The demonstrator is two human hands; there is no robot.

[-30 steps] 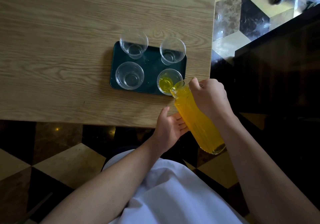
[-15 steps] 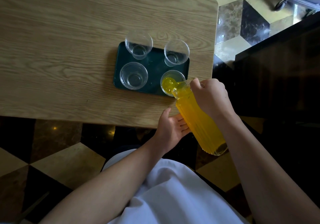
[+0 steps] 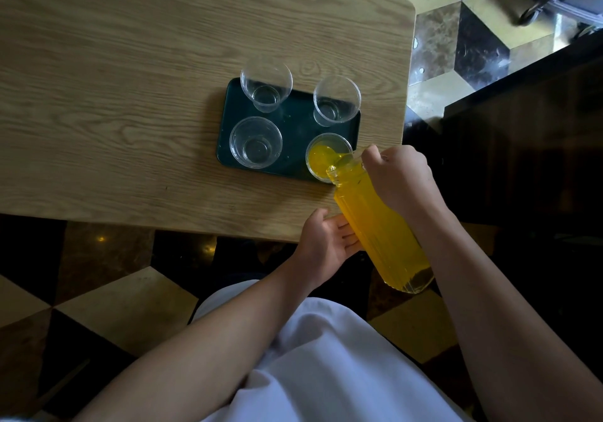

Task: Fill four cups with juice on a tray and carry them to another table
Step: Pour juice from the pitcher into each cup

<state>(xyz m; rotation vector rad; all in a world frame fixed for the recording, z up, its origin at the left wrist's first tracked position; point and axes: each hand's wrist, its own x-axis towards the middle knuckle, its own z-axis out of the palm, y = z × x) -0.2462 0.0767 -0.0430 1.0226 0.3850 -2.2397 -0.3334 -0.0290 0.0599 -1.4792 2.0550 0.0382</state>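
A dark green tray lies on the wooden table with several clear plastic cups on it. The near right cup holds yellow juice. The near left cup, far left cup and far right cup have no juice in them. A ribbed glass jug of orange juice is tilted with its mouth over the near right cup. My right hand grips the jug near its neck. Under the jug's body, my left hand props it with open fingers.
The table's right edge runs close to the tray. Beyond it is a chequered tile floor and a dark piece of furniture at the right. My white clothing fills the bottom of the view.
The juice level in the near right cup has risen while the jug stays tilted over it. Both hands keep their hold on the jug.
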